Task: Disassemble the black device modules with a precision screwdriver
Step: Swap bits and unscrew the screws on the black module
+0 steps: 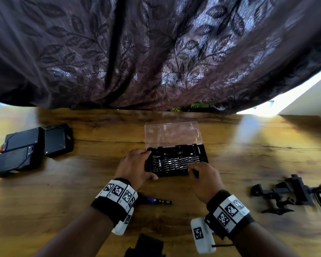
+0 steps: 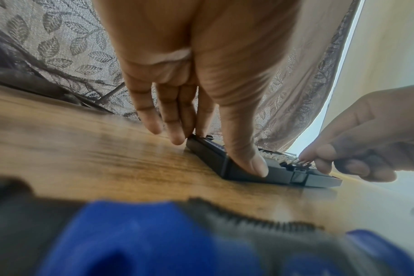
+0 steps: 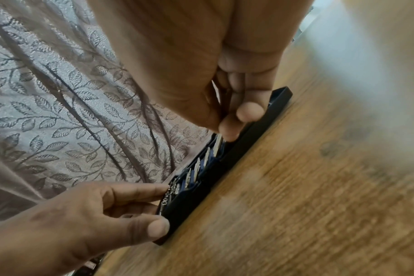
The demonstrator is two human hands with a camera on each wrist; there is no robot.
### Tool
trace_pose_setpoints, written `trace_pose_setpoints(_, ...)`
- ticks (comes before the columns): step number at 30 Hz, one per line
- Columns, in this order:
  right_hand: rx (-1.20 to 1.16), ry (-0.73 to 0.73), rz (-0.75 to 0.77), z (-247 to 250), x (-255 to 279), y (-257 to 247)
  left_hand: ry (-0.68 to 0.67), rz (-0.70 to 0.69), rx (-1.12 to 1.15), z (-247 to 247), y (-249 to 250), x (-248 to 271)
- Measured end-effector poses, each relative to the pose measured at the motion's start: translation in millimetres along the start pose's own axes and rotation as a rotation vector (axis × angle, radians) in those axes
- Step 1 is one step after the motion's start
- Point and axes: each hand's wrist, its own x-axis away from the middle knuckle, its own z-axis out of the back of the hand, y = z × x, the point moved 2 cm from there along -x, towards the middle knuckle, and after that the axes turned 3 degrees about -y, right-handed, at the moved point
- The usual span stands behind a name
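While the left hand (image 1: 135,168) steadies the left end of the bit case (image 1: 176,161) on the wooden table (image 1: 248,154), thumb on the near edge and fingers along the far side, the right hand (image 1: 205,179) curls over the case's right front corner, fingertips pinching a metal bit (image 3: 217,144) in the rack. The case's clear lid (image 1: 171,133) stands open behind. From the head view, three black modules (image 1: 26,145) lie well apart at far left, a screwdriver handle (image 1: 156,201) lies beside the left wrist, and loose black parts (image 1: 293,193) sit at right. Only the right wrist view shows the pinched bit; the left wrist view shows the thumb (image 2: 250,160) pressed flat on the case wall.
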Motion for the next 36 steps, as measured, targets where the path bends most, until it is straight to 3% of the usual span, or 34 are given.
trace_pose_setpoints(11,-0.171,0.139,-0.151,27,26,21,-0.118,0.000,-0.029,7,2,4)
trace_pose_setpoints(15,-0.217,0.122,-0.183,39,36,37,-0.020,0.003,-0.045,15,13,14)
trace_pose_setpoints(25,-0.176,0.040,-0.068,40,19,33,0.067,-0.100,-0.062,-1,69,23)
trace_pose_setpoints(36,-0.096,-0.034,0.023,33,-8,39,0.032,-0.055,-0.095,-19,92,13)
